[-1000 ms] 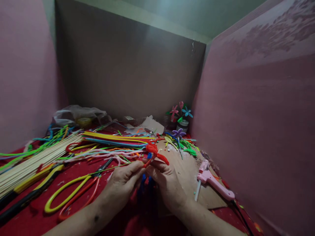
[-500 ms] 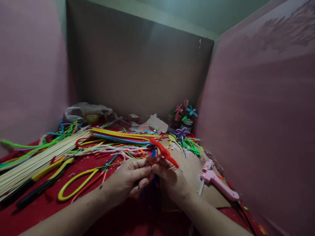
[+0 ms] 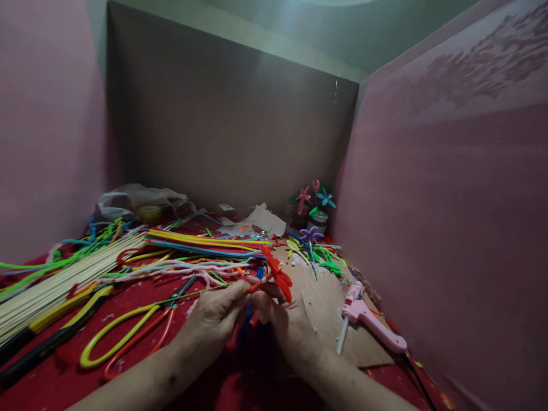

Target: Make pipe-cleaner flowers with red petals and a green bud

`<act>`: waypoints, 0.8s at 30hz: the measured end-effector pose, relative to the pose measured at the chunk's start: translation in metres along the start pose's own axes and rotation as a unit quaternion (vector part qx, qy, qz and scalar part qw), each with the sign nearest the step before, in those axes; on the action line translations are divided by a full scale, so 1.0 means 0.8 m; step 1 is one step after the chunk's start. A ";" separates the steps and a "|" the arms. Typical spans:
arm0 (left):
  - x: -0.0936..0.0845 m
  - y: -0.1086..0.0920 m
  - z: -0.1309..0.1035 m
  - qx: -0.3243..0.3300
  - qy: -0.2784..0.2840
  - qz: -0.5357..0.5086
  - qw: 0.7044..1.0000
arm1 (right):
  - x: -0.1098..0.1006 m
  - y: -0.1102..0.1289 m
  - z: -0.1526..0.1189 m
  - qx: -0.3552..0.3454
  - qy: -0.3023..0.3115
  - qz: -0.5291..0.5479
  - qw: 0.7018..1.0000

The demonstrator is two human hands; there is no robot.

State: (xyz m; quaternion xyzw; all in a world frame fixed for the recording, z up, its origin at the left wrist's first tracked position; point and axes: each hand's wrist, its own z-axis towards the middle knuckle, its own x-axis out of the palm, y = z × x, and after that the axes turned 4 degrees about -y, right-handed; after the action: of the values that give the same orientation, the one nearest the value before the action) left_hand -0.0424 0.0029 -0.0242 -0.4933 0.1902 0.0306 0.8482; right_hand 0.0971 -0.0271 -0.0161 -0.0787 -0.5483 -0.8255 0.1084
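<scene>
A red pipe-cleaner flower (image 3: 280, 275) is between my two hands, its petals tilted to the upper right. My left hand (image 3: 218, 308) is closed in a pinch on the red-wrapped base below the petals. Leftward from those fingers runs a thin green stem (image 3: 192, 293), crossing above the scissors. My right hand (image 3: 289, 325) has its fingers closed around the same base, just under the petals; part of the grip is hidden. Behind and below the hands, dark blue strands (image 3: 246, 322) show, partly covered.
Left lie yellow-and-red-handled scissors (image 3: 120, 337), black-and-yellow pliers (image 3: 64, 328), thin wooden sticks (image 3: 81, 265) and coloured pipe cleaners (image 3: 205, 240). On cardboard (image 3: 329, 314) at right rests a pink glue gun (image 3: 372, 322). Finished flowers (image 3: 317, 197) stand in jars behind, near a purple flower (image 3: 311, 234).
The red flower has turned so its petals spread open to the right and its base shows. Both hands have shifted slightly left in view, and the camera has moved a little.
</scene>
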 end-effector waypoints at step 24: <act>-0.005 -0.011 0.005 -0.278 0.218 -0.405 0.843 | -0.011 -0.016 -0.003 0.052 0.011 0.088 0.995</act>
State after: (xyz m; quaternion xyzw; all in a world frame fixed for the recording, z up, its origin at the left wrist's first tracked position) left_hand -0.0427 0.0023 -0.0136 -0.7359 0.1371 -0.3722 0.5488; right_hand 0.1020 -0.0236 -0.0302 -0.1113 -0.5800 -0.7842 0.1906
